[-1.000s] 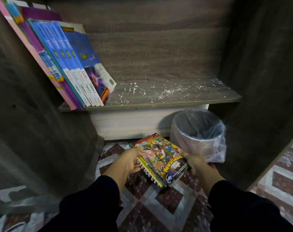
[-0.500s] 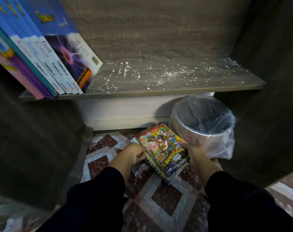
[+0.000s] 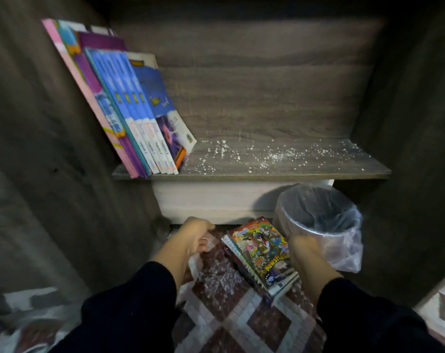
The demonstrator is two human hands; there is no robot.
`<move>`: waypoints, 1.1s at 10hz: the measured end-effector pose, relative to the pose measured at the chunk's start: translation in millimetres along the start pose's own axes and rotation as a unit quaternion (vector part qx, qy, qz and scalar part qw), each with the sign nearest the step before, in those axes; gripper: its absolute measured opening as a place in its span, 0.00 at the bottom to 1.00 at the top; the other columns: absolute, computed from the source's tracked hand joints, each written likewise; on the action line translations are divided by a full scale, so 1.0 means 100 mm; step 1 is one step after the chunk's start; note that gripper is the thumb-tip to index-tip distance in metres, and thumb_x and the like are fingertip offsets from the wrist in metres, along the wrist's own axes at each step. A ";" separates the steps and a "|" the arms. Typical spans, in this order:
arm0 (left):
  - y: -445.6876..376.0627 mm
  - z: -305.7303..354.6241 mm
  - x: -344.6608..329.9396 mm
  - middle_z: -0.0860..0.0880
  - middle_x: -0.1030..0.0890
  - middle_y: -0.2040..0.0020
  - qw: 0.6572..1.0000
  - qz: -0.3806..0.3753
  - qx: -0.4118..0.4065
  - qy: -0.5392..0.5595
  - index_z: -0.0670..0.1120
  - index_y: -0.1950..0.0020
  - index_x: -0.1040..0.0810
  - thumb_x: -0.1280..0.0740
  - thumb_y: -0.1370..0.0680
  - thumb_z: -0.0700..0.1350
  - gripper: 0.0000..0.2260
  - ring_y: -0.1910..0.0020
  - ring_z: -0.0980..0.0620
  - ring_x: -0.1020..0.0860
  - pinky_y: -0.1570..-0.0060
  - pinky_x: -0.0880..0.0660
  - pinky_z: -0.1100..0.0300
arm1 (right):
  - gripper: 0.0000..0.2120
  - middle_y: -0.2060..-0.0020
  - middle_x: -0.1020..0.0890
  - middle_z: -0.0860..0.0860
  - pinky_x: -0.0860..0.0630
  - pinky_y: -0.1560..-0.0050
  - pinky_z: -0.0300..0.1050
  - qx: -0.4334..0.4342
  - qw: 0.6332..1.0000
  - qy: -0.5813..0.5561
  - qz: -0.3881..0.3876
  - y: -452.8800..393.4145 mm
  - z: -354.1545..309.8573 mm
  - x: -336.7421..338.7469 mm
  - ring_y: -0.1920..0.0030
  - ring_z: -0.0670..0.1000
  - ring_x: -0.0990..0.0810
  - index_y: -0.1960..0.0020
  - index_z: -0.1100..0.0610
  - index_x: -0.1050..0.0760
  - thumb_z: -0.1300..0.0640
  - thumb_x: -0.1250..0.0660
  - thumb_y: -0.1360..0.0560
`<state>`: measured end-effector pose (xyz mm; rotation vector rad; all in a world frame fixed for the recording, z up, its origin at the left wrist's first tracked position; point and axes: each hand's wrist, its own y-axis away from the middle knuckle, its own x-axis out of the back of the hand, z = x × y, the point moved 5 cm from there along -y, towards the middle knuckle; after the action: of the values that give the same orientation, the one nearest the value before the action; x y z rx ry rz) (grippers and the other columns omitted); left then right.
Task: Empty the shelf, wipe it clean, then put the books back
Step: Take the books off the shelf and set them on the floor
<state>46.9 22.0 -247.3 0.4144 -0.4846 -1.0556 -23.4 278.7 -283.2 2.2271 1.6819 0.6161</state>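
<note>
One wooden shelf point(image 3: 292, 171) runs across the middle of the view, its bare right part strewn with white crumbs point(image 3: 254, 155). At about ten o'clock a row of leaning books point(image 3: 129, 105) stands on the shelf's left end, tilted against the left wall. Roughly seven can be counted: a pink one outermost, a purple one, about four matching blue-and-white spines, and a blue front volume whose cover writing is too blurred to read.

On the patterned tile floor point(image 3: 241, 322) at about five o'clock lies one small stack of books point(image 3: 262, 256), two or three deep. A bright comic-style cover sits on top, printed with a word beginning "Newsfla". A spiral-bound notebook shows beneath it. One bin lined with a clear plastic bag point(image 3: 323, 225) stands just beside the stack, at four o'clock, under the shelf.

Two hands reach out from dark sleeves. The left hand point(image 3: 193, 235) hovers at six o'clock, left of the stack, fingers loosely curled and holding nothing. The right hand point(image 3: 305, 253) is at the stack's right edge; whether it grips the books cannot be told.
</note>
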 end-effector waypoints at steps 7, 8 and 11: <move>0.80 1.90 1.21 0.40 0.23 0.36 0.868 0.362 -0.334 -0.064 0.40 0.32 0.27 0.41 0.22 0.36 0.18 0.37 0.40 0.26 0.40 0.29 0.55 | 0.14 0.61 0.22 0.54 0.26 0.71 0.33 0.224 0.915 0.002 -0.336 1.43 -1.89 -2.12 0.69 0.45 0.23 0.46 0.59 0.24 0.73 0.37 0.27; 0.77 1.89 1.20 0.40 0.21 0.41 0.849 0.395 -0.344 -0.070 0.39 0.36 0.25 0.39 0.23 0.37 0.15 0.41 0.40 0.24 0.45 0.28 0.55 | 0.20 0.52 0.21 0.57 0.29 0.75 0.31 0.228 0.902 0.036 -0.364 1.43 -1.83 -2.32 0.67 0.47 0.26 0.38 0.61 0.25 0.74 0.37 0.28; 0.72 2.17 1.13 0.43 0.20 0.49 0.823 0.398 -0.339 -0.224 0.40 0.45 0.29 0.33 0.25 0.58 0.22 0.49 0.41 0.21 0.57 0.27 0.55 | 0.18 0.73 0.22 0.52 0.36 0.83 0.30 0.200 0.917 0.026 -0.344 1.31 -1.84 -2.34 0.84 0.41 0.29 0.57 0.58 0.24 0.77 0.47 0.27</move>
<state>22.1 -67.9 -10.3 -0.6617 -0.5812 -0.4227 -58.7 11.7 -100.5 1.6309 2.6021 0.1557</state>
